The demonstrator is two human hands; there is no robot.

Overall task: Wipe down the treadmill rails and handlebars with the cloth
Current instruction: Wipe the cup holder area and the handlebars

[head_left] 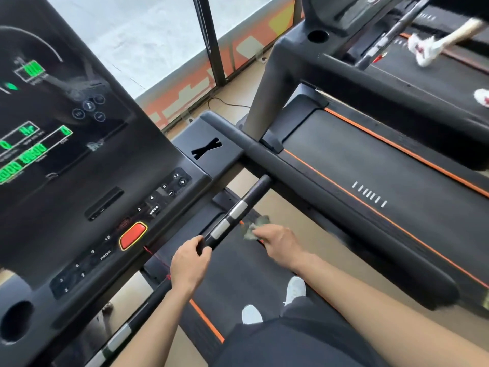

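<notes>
Left hand (189,264) grips my treadmill's crossbar (232,215); right hand (280,241) pinches the crumpled cloth (255,225) just right of it.

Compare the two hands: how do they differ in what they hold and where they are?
The left hand grips the handlebar; the right hand holds a cloth. The left hand's fingers curl round the handlebar; the right hand is beside it, above the belt. The left hand is sharp; the right hand is blurred. Both are bare.

Black handlebar (248,197) with silver bands (220,229); grey-green cloth (255,225)
</notes>
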